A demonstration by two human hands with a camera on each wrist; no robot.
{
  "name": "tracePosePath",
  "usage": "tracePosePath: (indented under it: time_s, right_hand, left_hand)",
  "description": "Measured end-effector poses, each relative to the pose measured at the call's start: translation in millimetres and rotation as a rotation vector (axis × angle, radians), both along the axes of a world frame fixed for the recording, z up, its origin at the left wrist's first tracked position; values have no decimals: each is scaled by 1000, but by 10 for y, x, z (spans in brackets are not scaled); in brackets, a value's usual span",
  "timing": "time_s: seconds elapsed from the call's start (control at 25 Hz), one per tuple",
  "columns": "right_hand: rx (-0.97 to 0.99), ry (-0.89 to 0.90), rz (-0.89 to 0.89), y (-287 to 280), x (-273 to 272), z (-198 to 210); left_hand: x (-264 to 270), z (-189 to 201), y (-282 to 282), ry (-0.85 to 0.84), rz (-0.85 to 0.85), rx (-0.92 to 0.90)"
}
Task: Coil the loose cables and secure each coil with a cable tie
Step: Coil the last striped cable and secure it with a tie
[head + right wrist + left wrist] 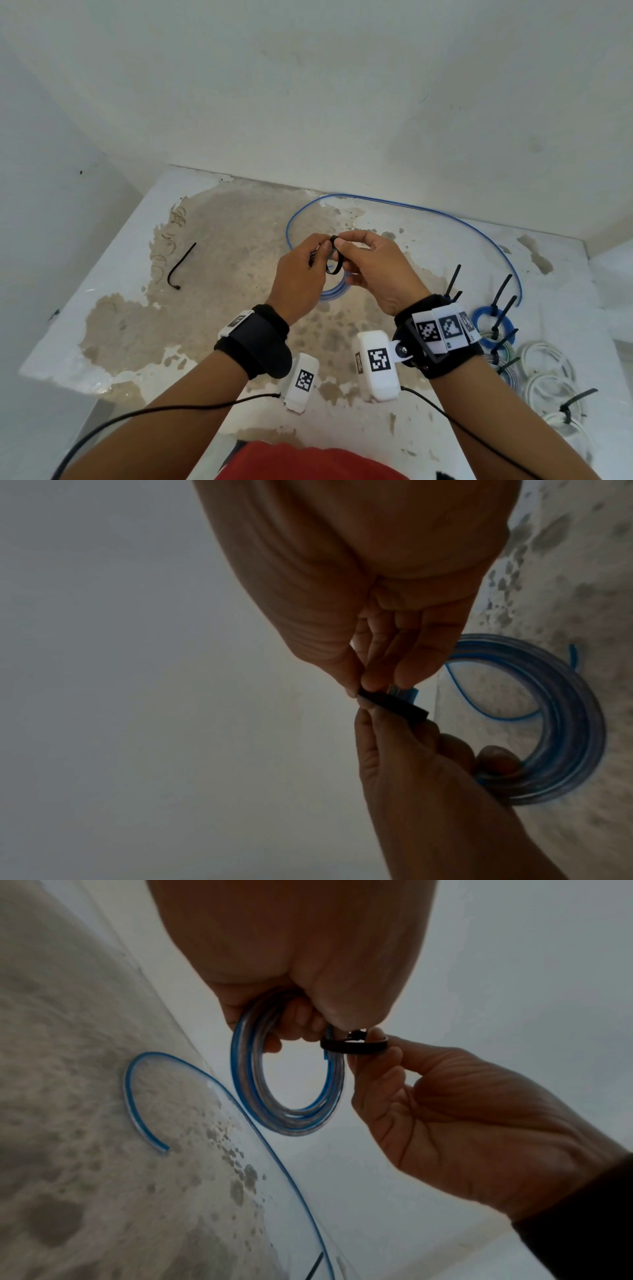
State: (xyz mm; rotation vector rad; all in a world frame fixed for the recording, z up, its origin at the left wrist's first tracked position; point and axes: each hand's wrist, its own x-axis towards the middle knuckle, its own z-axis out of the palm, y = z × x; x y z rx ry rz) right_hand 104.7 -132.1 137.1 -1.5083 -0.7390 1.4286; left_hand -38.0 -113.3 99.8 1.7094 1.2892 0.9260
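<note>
We hold a small coil of blue and clear plastic cable (287, 1085) in the air above the worn white table (113, 308). The curled fingers of our left hand (299, 274) grip the coil at its top, and its round loop hangs down below them. A thin black plastic cable tie (356, 1045) is bent into a loop around one side of the coil. Our right hand (380, 270) pinches this loop between thumb and forefinger, and the left thumb touches the tie from the other side, so the fingertips of both hands meet at it.

A loose blue cable (411, 207) lies on the table behind the hands in a wide curve. One more black cable tie (181, 265), bent at its end, lies well apart on the left. On the right side we see finished blue and white cable coils (534, 363), each one bound with black ties. The wrist bands carry black and white square markers (379, 359); we find no readable writing.
</note>
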Motion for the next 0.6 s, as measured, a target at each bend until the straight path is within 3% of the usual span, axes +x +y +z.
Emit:
tracePosePath:
  time_s: [0.28,0.52,0.6]
  right_hand:
    - [-82,227,-24,36,50,-37]
    - [-210,-28,158,67,162,24]
    - [-250,-28,194,85,214,52]
  left_hand:
    - [-43,-62,-26,84,-66,141]
    - [-108,-30,-42,145,-126,95]
    - [-119,-29,-57,147,-151,78]
